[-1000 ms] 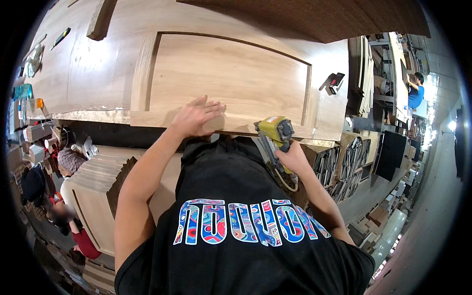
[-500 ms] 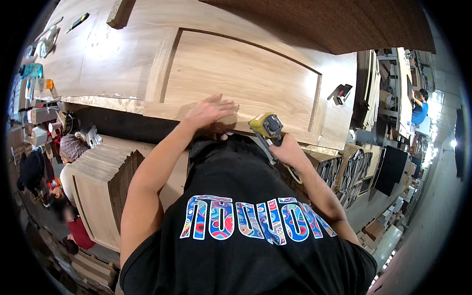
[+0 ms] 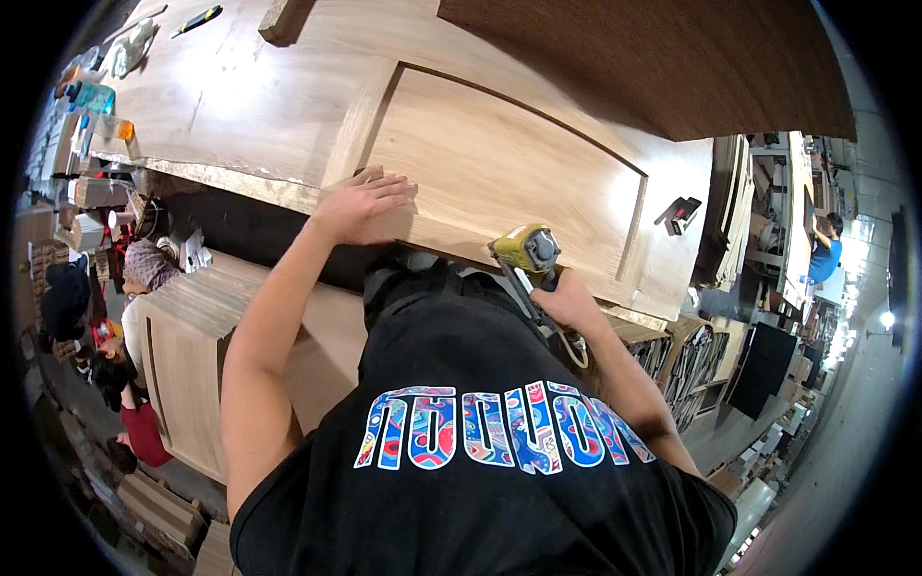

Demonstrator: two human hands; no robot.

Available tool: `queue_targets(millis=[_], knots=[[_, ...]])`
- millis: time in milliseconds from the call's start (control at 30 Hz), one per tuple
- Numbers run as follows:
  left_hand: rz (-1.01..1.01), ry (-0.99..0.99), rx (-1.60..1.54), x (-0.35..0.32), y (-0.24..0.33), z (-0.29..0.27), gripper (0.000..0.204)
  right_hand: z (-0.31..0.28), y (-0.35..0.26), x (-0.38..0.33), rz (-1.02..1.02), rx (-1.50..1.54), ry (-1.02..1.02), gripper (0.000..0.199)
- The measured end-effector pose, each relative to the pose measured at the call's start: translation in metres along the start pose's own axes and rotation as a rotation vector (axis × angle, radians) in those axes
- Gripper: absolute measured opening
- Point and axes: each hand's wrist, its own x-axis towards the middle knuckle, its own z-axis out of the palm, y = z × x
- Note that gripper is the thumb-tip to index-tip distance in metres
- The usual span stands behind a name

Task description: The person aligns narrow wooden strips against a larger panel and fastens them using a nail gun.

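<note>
Head view. The work in hand appears to be fastening along the near edge of a light wooden door panel [image 3: 499,163], which lies flat across the centre and upper half of the frame. The left hand [image 3: 360,204], fingers spread, is pressed flat on the panel's near rail, left of centre. The right hand [image 3: 567,302] is clamped round the grip of a yellow nail gun [image 3: 526,252], just right of centre, its head close against the panel's lower edge; whether the nose touches the wood cannot be told.

Judgement: the next move calls for the tool nose seated square on the edge and the bracing hand kept well apart from the firing line.

Count: one door panel with one recessed field; one nail gun in hand; one small black and red tool [image 3: 679,213] lying on the panel at right; one wooden block [image 3: 284,19] at the top edge; one dark board [image 3: 672,58] at upper right; one pale cabinet carcass [image 3: 202,355] at lower left. One person in blue [image 3: 824,252] stands at far right, and at least one more sits at the lower left edge.
</note>
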Motion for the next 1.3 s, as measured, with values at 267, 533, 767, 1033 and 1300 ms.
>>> queue_targets(millis=[267,533,767,1033,1300], knots=[[0.057,0.091,-0.074,-0.008,-0.021,0.006,0.072,0.022,-0.061,0.010,0.037,-0.039,-0.088,0.051],[0.064,0.090,-0.037,-0.009,-0.028,0.013,0.060,0.029,-0.078,0.008,0.035,-0.011,-0.071,0.053],[0.061,0.075,-0.005,-0.008,-0.032,0.018,0.059,0.024,-0.089,0.008,0.061,-0.015,-0.087,0.052],[0.099,0.178,0.047,-0.009,-0.036,0.032,0.089,0.018,-0.095,0.012,0.037,-0.030,-0.112,0.047],[0.062,0.100,-0.097,-0.010,-0.028,0.009,0.082,-0.004,-0.098,0.026,-0.107,-0.310,-0.213,0.041]])
